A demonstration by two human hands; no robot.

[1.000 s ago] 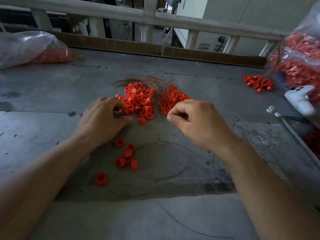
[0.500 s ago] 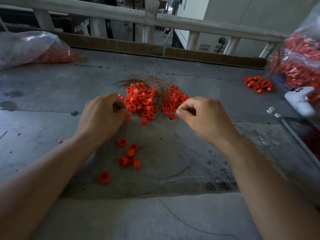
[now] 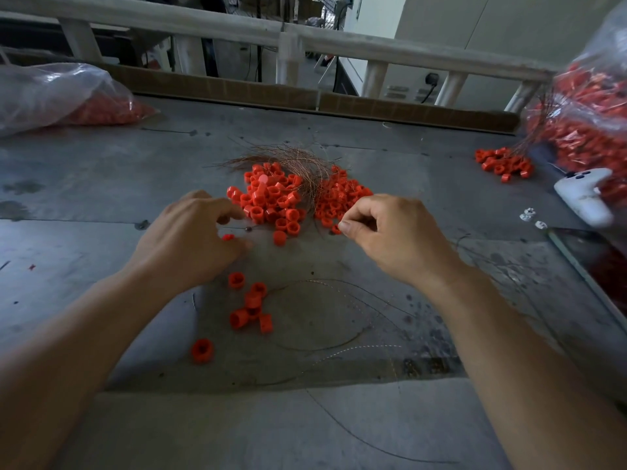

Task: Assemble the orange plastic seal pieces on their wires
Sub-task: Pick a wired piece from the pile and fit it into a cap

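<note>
Left hand [image 3: 190, 242] has slid a little back from the heap and loosened, so an orange piece [image 3: 228, 237] now shows between its thumb and curled fingers; it holds that piece just above the tabletop [image 3: 101, 198]. The right hand [image 3: 390, 232] has barely shifted. Its thumb and forefinger are closed tip to tip against a small ring [image 3: 336, 228] at the edge of the right heap, and whether they grip the ring, a fine wire, or nothing is too small to tell.

Two heaps of glossy orange plastic lie touching, just ahead of the hands: squat, hollow, faceted caps [image 3: 271, 201] on the left and smaller rings [image 3: 339, 198] on the right. A bundle of thin coppery wires [image 3: 295, 161] fans out over both heaps from behind. One cap [image 3: 280, 237] sits alone below the left heap.

Between the forearms lie five caps in a loose cluster [image 3: 251, 307] and one more apart [image 3: 202, 350]. Beside them, a few long wires [image 3: 339, 347] curl across the dull, scuffed grey surface. A third, smaller heap [image 3: 502, 164] lies far right.

Two crinkled clear plastic bags of orange parts rest at the far corners, one on the left [image 3: 61, 93] and one on the right [image 3: 583, 106]. A smooth white controller [image 3: 583, 195] lies by the right bag.
</note>
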